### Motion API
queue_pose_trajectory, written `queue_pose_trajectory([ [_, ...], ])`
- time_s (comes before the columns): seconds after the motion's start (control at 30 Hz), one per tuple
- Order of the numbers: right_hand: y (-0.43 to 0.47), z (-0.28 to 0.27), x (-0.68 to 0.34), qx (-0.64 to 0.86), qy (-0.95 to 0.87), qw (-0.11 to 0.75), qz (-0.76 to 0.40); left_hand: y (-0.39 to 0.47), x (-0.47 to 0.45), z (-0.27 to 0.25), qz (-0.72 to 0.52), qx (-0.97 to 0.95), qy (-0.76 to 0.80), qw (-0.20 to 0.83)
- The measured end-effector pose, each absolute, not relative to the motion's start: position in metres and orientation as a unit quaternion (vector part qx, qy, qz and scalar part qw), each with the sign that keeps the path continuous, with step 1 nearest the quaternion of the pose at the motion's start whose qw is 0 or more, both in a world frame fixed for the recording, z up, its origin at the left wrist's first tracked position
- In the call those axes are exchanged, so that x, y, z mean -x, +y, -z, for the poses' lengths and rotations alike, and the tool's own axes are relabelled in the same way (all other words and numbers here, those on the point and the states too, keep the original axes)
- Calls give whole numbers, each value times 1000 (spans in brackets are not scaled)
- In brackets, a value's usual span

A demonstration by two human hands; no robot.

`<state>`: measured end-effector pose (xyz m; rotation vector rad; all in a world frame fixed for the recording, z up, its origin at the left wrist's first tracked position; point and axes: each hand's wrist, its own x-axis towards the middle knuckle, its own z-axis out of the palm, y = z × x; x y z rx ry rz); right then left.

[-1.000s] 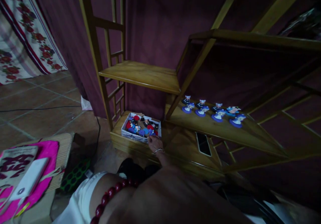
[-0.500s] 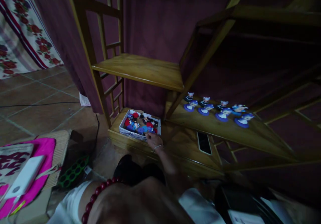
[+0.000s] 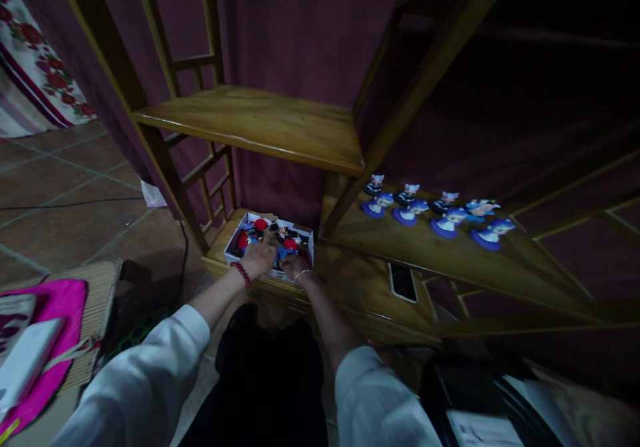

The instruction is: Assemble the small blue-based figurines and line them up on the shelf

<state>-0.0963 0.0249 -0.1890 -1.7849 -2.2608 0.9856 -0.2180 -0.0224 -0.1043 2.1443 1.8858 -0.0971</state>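
Observation:
A shallow white cardboard box (image 3: 240,261), filled with small figurines (image 3: 283,233) on red, blue and dark bases, stands on the low wooden ledge. My left hand (image 3: 258,259), with a red bead bracelet at the wrist, reaches over its front wall with fingers stretched out among the figurines. Close beside it, my right hand (image 3: 296,267), wearing a thin bracelet, is at the front right of the box. Its fingers are curled near a blue piece; what they hold is hidden. Blue-and-white figurines (image 3: 449,223) stand in a row on the shelf to the right, with dark-based figurines (image 3: 410,194) behind.
A phone (image 3: 403,281) lies on the ledge right of the box. An upper wooden shelf (image 3: 260,123) overhangs the box, and a slanting post (image 3: 400,117) stands between the box and the row. At lower left are a pink cloth (image 3: 70,320) and a white device (image 3: 30,353).
My left hand has come from the bottom of the view into the box. My right hand remains at the box's front right. The view has shifted slightly.

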Motion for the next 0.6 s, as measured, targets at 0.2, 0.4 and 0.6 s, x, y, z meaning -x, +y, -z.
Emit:
queue_pose_trajectory([
  [0.2,32,194,98,581,-745,-13,-328,13,241,162,16,-691,706,156],
  [0.4,31,194,101,591,-748,-12,-302,26,246,190,19,-680,707,195],
  [0.6,29,194,101,607,-744,-4,-281,29,249,198,6,-663,721,202],
])
